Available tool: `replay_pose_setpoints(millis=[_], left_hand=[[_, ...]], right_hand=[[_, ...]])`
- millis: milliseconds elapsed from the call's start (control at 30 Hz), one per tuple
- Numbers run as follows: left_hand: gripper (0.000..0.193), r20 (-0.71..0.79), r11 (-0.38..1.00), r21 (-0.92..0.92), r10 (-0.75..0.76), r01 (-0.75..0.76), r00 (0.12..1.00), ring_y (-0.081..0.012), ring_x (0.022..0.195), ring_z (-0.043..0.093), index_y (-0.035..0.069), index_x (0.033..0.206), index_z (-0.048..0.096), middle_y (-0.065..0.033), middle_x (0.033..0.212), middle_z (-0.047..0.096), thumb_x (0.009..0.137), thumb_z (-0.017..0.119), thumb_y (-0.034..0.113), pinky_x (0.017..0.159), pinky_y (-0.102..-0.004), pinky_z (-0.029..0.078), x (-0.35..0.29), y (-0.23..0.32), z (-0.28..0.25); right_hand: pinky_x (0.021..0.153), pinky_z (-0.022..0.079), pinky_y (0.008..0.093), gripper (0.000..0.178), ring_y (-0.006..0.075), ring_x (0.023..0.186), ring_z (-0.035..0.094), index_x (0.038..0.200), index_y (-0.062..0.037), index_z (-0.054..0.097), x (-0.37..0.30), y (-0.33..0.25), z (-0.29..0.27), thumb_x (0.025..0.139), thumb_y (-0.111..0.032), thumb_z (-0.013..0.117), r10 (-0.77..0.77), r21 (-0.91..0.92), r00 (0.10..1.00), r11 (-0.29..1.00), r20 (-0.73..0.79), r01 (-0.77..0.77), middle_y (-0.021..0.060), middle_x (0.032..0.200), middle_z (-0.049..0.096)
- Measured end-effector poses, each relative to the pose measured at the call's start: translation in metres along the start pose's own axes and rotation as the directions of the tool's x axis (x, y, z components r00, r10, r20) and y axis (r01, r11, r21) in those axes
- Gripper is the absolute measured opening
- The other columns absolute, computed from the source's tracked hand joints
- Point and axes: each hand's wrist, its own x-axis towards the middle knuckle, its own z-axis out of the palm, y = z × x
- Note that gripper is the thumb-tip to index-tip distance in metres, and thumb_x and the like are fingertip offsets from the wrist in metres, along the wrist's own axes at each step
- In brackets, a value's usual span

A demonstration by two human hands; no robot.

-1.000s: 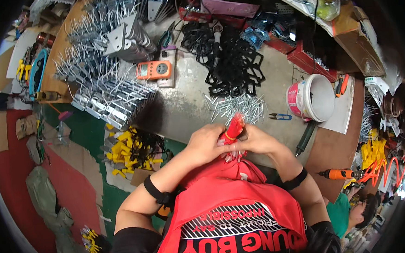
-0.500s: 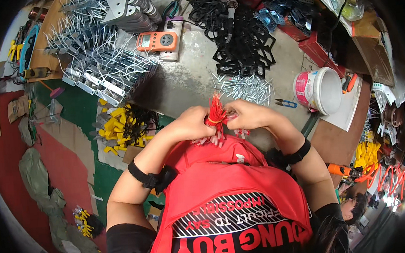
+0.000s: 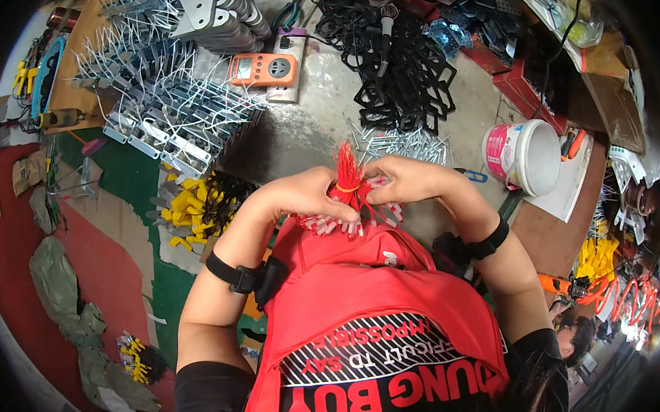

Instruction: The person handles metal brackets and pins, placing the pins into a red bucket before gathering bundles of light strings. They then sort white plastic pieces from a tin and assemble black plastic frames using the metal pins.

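Note:
Just above my red apron (image 3: 350, 280) I hold a bundle of thin red wires (image 3: 349, 176) between both hands. A yellowish band is wrapped round its middle. My left hand (image 3: 310, 194) is closed on the bundle's left side, thumb across the wires. On the other side my right hand (image 3: 411, 178) grips it, fingers partly hidden behind the wires. The wire tips stick up past the band. At the near end, pale clear-looking connectors (image 3: 335, 226) fan out below my fingers. Silver screws (image 3: 405, 145) lie in a pile just beyond my right hand.
Metal parts with white wires (image 3: 173, 117) crowd the far left, beside an orange meter (image 3: 265, 69). Black frame-shaped pieces (image 3: 397, 73) spread at the back. A white bucket (image 3: 535, 159) and blue-handled snips (image 3: 473, 174) are right. Yellow-sleeved parts (image 3: 190, 203) lie left of my arm.
The bundle has shifted slightly left and its connector end has spread wider. My right fingers have moved lower onto the wires. The whole view has shifted a little.

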Motion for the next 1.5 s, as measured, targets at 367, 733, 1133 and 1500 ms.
replay_pose_setpoints(millis=[367, 733, 1133, 1500], left_hand=[[0.006, -0.195, 0.995, -0.023, -0.101, 0.098, 0.976, -0.0089, 0.045, 0.054, 0.0, 0.076, 0.064, -0.0057, 0.058, 0.061, 0.075, 0.059, 0.004, 0.039, -0.0232, 0.042, -0.004, 0.008, 0.001], [0.011, -0.378, 0.934, 0.317, -0.035, 0.165, 0.925, -0.0178, 0.053, 0.061, -0.002, 0.077, 0.062, -0.0097, 0.062, 0.063, 0.072, 0.062, 0.009, 0.054, -0.0325, 0.049, -0.003, -0.02, 0.0], [0.015, -0.33, 0.923, -0.333, 0.076, -0.191, 0.941, -0.0085, 0.076, 0.055, 0.001, 0.09, 0.063, -0.0009, 0.081, 0.062, 0.08, 0.066, 0.012, 0.068, -0.0245, 0.045, -0.035, -0.018, -0.006], [0.019, -0.558, 0.864, -0.333, 0.143, -0.378, 0.818, -0.011, 0.074, 0.057, 0.002, 0.094, 0.054, -0.0028, 0.082, 0.056, 0.082, 0.065, 0.012, 0.064, -0.0278, 0.049, -0.038, 0.013, 0.012]], right_hand=[[0.055, 0.045, 0.0233, 0.035, 0.0088, 0.066, 0.057, 0.105, 0.0026, 0.055, 0.015, 0.0, 0.001, 0.078, -0.018, 0.062, -0.082, 0.253, 0.995, 0.965, 0.06, 0.064, 0.006, 0.077, 0.064], [0.04, 0.041, 0.0244, 0.034, 0.011, 0.046, 0.053, 0.104, -0.0047, 0.053, 0.026, -0.014, -0.002, 0.086, -0.034, 0.057, 0.108, -0.107, 0.99, 0.989, 0.092, -0.098, 0.0045, 0.061, 0.056], [0.043, 0.039, 0.0209, 0.039, 0.007, 0.052, 0.049, 0.083, -0.0065, 0.05, 0.016, 0.001, 0.027, 0.093, -0.043, 0.043, -0.047, 0.202, 0.999, 0.978, -0.004, 0.047, -0.0006, 0.065, 0.05], [0.057, 0.049, 0.0383, 0.044, 0.0272, 0.06, 0.061, 0.078, 0.0034, 0.06, 0.153, 0.026, -0.08, 0.085, -0.039, 0.05, 0.13, -0.002, 0.808, 0.987, -0.575, -0.159, 0.0179, 0.073, 0.061]])
